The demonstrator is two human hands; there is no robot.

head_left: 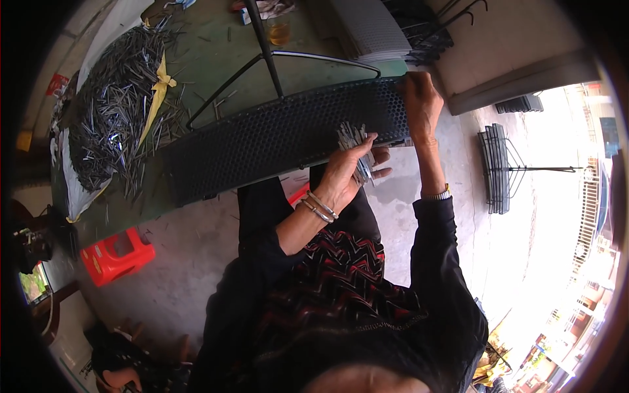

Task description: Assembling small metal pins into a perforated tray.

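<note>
A long black perforated metal panel [262, 134] lies across the near side of the table, with a black wire frame [226, 90] rising from its far edge. My left hand [339, 175] is closed around a bundle of thin grey metal strips [352, 135], its thumb across them, in front of the panel's right half. At the panel's right end, my right hand [423, 108] is closed with its fingers bent down at the corner. What those fingers pinch, if anything, is hidden.
An opened sack with a large heap of loose dark strips [111, 111] covers the table's left side. Flat perforated sheets [367, 29] are stacked at the back, near a glass of amber liquid [278, 31]. A red plastic stool [118, 255] and stacked black racks [496, 168] stand on the floor.
</note>
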